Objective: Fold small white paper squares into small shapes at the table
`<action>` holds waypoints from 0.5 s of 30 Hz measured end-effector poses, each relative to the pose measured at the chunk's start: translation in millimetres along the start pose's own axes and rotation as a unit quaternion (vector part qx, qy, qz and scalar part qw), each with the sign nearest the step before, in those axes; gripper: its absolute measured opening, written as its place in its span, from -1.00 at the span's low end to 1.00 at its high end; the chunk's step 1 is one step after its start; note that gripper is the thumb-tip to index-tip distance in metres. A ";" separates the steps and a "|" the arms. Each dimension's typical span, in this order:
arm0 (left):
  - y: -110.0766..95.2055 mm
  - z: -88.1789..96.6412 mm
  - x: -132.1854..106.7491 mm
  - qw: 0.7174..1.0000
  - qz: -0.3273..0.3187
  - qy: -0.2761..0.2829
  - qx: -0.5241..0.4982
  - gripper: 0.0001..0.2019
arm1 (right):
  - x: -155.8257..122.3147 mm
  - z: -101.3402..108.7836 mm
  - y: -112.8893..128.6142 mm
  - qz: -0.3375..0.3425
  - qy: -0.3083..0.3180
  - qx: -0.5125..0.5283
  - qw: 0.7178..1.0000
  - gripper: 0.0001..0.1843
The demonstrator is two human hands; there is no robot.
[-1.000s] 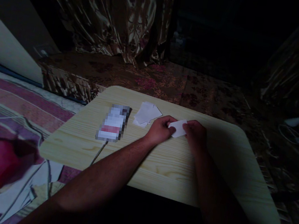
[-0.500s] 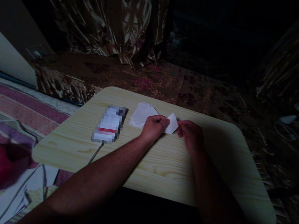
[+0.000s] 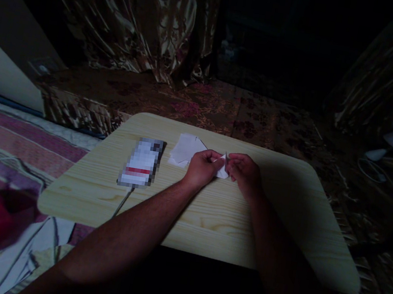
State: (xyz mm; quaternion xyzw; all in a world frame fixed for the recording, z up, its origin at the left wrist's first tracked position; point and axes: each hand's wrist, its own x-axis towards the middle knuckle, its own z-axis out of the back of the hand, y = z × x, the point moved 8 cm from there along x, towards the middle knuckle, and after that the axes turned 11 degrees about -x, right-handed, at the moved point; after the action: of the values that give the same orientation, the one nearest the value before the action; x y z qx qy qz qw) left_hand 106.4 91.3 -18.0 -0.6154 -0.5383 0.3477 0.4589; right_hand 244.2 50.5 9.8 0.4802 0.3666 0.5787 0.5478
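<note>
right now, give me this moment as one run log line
left hand: pinches small white paper | right hand: pinches same paper | paper stack: beside left hand | pixelated device: on table, cable attached

No writing, label, brand or number can be read anywhere. The flat rectangular object (image 3: 141,162) on the table (image 3: 207,223), left of the frame's centre, is blurred into blocks; only white patches and a red band show, no letters. The white slips (image 3: 183,149) just right of it look plain. So does the small paper piece (image 3: 221,170) pinched between the left hand (image 3: 200,167) and the right hand (image 3: 245,174) at centre. The light is too dim to show fine print.
</note>
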 end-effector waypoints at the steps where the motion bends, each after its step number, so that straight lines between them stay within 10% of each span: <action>1: 0.2 0.8 0.0 1.000 0.004 -0.007 -0.008 -0.74 | 0.0 0.1 0.2 0.003 0.006 0.002 1.000 -0.55; 15: 3.2 4.3 1.3 0.996 0.035 -0.031 -0.071 -0.72 | 0.5 -4.3 -6.9 0.016 0.029 0.034 0.999 -0.65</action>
State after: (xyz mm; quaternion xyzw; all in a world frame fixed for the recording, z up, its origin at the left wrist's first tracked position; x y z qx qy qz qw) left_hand 103.8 93.4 -22.4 -0.6537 -0.5539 0.3433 0.3847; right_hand 242.1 52.3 2.2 0.4872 0.3938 0.5881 0.5115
